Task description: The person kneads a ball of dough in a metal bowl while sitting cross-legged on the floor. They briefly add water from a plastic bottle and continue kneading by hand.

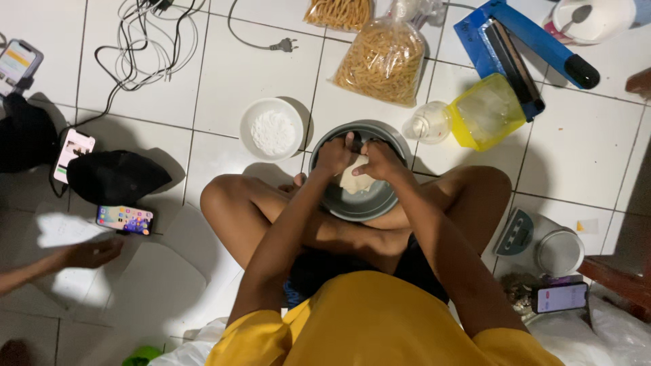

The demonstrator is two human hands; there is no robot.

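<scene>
Kneading in hand, by the look of it: pale lump of dough (356, 180) low in the round grey metal bowl (359, 203), bowl resting on the crossed legs just above the white tiled floor (224, 68). Left hand (335, 156) at the dough's ten o'clock, right hand (378, 160) at its one o'clock, fingers of both curled down and pressed into the lump, clenched on it rather than released.

To do it well, probably: press with the heels of the palms, fold the far edge back toward the body, turn the lump a little each time, keep the bowl steady between the knees so no tipping. Dusting from the small white bowl of white powder (272, 129), at ten o'clock of the metal bowl, likely useful against sticking.

Packages: clear plastic bag of yellow stick snacks (381, 61) at twelve o'clock, a second such bag (339, 12) beyond it at the frame's top. Yellow-tinted clear plastic container (487, 112) at two o'clock, a clear tied bag of liquid (427, 124) just beside it. Blue long-armed bag sealer (515, 44) farther out at one o'clock. No labels legible.
</scene>
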